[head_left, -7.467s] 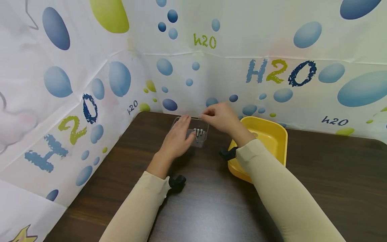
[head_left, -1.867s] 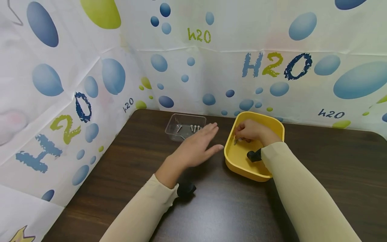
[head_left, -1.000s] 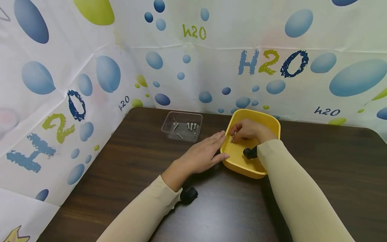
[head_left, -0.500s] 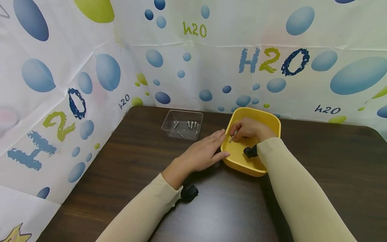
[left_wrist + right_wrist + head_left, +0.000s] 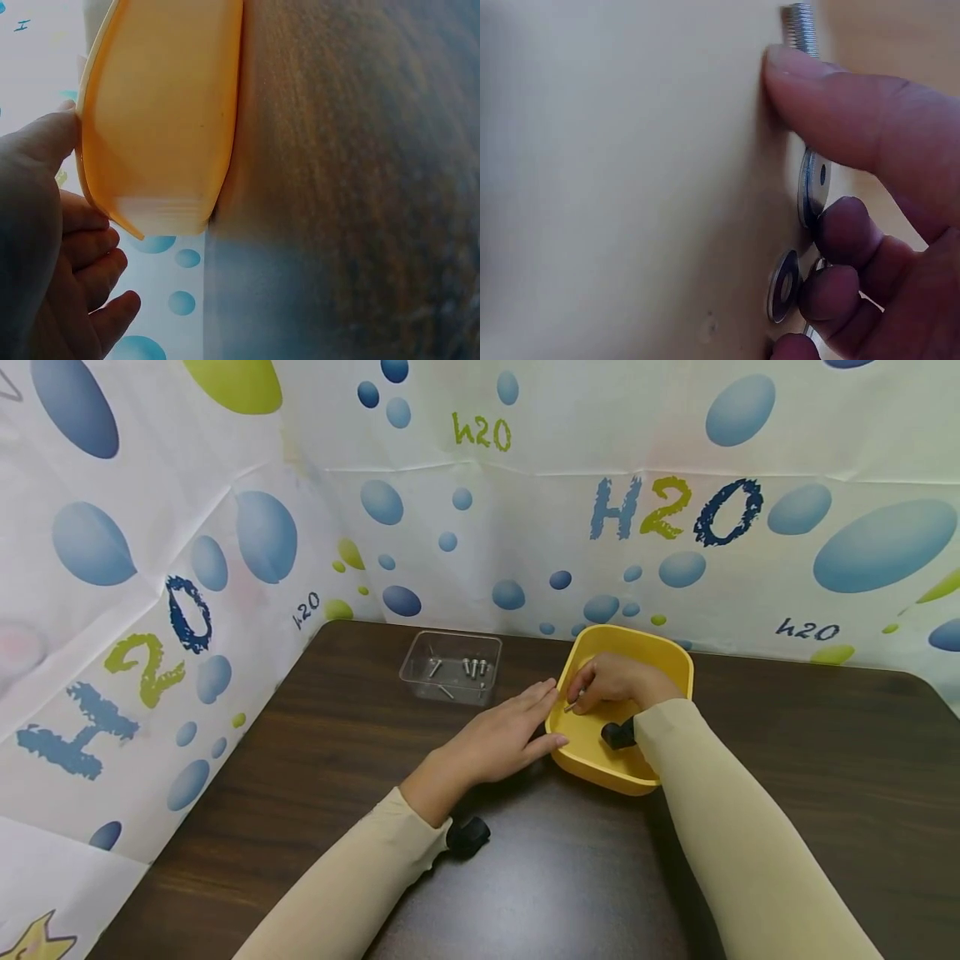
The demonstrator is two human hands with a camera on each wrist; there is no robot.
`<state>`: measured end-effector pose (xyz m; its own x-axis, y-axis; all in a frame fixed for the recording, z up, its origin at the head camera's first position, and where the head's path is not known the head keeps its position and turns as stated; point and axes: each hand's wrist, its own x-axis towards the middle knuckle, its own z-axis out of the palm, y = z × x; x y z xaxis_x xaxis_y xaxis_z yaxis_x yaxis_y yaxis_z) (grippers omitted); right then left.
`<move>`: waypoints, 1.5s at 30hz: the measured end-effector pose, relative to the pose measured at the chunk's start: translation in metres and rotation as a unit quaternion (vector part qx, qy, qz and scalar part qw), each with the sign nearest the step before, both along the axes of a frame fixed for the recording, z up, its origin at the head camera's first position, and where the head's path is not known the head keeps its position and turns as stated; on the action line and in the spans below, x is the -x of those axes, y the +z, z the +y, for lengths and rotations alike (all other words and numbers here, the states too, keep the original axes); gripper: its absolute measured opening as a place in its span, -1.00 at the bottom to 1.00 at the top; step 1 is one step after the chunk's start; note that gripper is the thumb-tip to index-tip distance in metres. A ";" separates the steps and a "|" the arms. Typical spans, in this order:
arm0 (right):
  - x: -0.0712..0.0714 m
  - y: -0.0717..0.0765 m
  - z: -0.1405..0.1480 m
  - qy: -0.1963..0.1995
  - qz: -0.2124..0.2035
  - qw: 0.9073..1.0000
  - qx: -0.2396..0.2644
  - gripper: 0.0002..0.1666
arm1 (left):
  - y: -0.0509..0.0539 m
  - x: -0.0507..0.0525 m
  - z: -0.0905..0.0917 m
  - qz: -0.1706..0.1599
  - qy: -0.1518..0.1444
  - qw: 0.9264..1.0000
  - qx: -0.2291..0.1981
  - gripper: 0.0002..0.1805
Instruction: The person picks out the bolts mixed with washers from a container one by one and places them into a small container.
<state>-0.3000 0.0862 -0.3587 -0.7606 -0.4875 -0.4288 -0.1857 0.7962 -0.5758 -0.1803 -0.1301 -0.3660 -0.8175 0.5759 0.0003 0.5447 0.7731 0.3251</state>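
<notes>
A metal bolt [image 5: 572, 705] is pinched by my right hand [image 5: 618, 681], low inside the yellow tray [image 5: 600, 772]. Its threaded end [image 5: 802, 26] sticks out past the thumb in the right wrist view, while its head is hidden. One flat washer [image 5: 814, 187] is just below the thumb and another washer [image 5: 783, 286] by the other fingertips; whether the fingers hold them I cannot tell. My left hand [image 5: 495, 735] rests on the tray's left rim, fingers extended. In the left wrist view its thumb and fingertips touch the tray's edge [image 5: 84, 150].
Left of the tray, a clear plastic box [image 5: 450, 634] holds several screws [image 5: 474, 668]. Both containers stand toward the back of the dark wooden table [image 5: 315, 727]. A printed white sheet [image 5: 525, 527] rises behind, and black wrist cameras [image 5: 468, 838] sit under the sleeves.
Both hands have moved right from the clear box to the yellow tray. My left hand has come onto its rim. Over the last second the pinched bolt has tilted flatter, pointing left.
</notes>
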 end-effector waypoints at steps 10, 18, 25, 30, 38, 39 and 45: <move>0.001 -0.003 0.000 0.025 0.007 1.000 -0.006 -0.80 | -0.001 -0.001 0.001 -0.001 -0.001 1.000 -0.003 -0.16; 0.002 -0.007 0.002 0.020 0.003 1.000 0.011 -0.77 | -0.002 -0.001 0.000 -0.004 0.003 1.000 0.004 -0.16; 0.005 -0.010 0.002 0.013 0.007 1.000 0.024 -0.78 | -0.002 0.000 0.000 0.002 0.000 1.000 0.004 -0.16; 0.004 -0.010 0.001 0.010 0.008 1.000 0.022 -0.80 | -0.003 0.000 0.000 0.003 -0.002 1.000 0.002 -0.16; 0.005 -0.010 0.001 0.019 0.017 1.000 0.017 -0.76 | -0.004 0.000 -0.001 0.008 -0.004 1.000 0.005 -0.15; 0.006 -0.010 0.001 0.020 0.017 1.000 0.018 -0.76 | -0.004 0.000 -0.001 0.009 -0.005 1.000 0.006 -0.15; 0.006 -0.010 0.002 0.015 0.016 1.000 0.019 -0.78 | -0.004 0.000 0.000 0.009 -0.003 1.000 0.009 -0.16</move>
